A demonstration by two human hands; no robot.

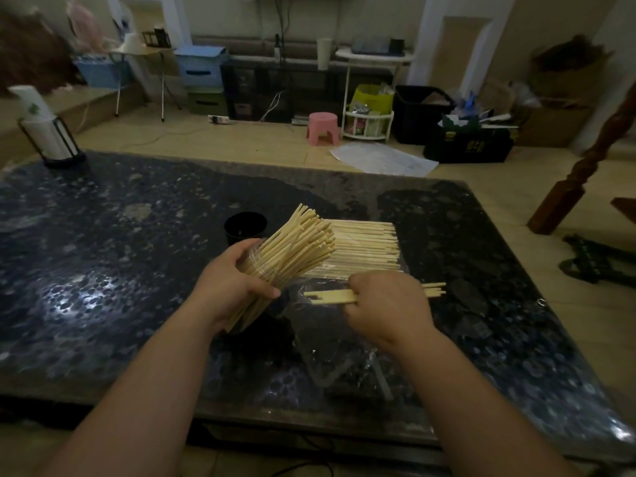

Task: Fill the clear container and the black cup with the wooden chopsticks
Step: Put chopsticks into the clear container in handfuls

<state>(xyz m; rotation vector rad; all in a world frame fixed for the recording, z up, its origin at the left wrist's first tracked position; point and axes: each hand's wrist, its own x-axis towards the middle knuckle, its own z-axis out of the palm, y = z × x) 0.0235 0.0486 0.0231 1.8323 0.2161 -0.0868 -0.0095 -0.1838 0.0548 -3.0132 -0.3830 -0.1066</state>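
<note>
The left hand (237, 284) is wrapped round the clear container (258, 270), held tilted just in front of the black cup (245, 228). The container's chopsticks (299, 242) run along a slanted axis, with their fanned ends pointing up and away to the right of the cup. The right hand (385, 304), nearer the camera and right of the cup, is clenched on a small bunch of chopsticks (330, 297) lying crosswise, ends left and right. A loose pile (364, 246) lies the same way, flat on the table just right of the cup. The cup stands upright (its inside looks dark, possibly empty). All this sits on a dark speckled stone table (103, 253), with crinkled clear plastic (330, 346) spread nearer the camera than the cup. Well beyond the cup is a tiled floor with a pink stool (322, 129).
</note>
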